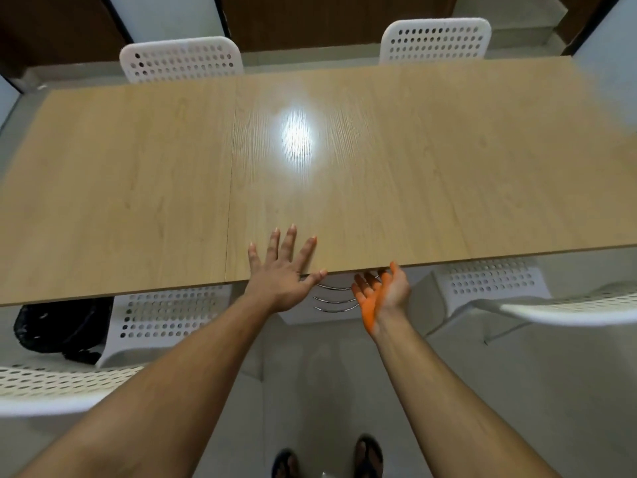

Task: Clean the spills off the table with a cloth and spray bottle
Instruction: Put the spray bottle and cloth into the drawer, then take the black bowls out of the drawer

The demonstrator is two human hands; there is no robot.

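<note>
A light wooden table fills the upper half of the view, with a bright glare spot near its middle. My left hand lies flat, fingers spread, on the table's near edge. My right hand hangs just below that edge, palm turned up and fingers relaxed, with an orange smear along its palm side. Neither hand holds anything. No cloth or spray bottle is in view. I make out no spill on the tabletop.
Two white perforated chairs stand at the table's far side. More white chairs sit tucked under the near edge. A black bag lies on the floor at left. My sandalled feet show at the bottom.
</note>
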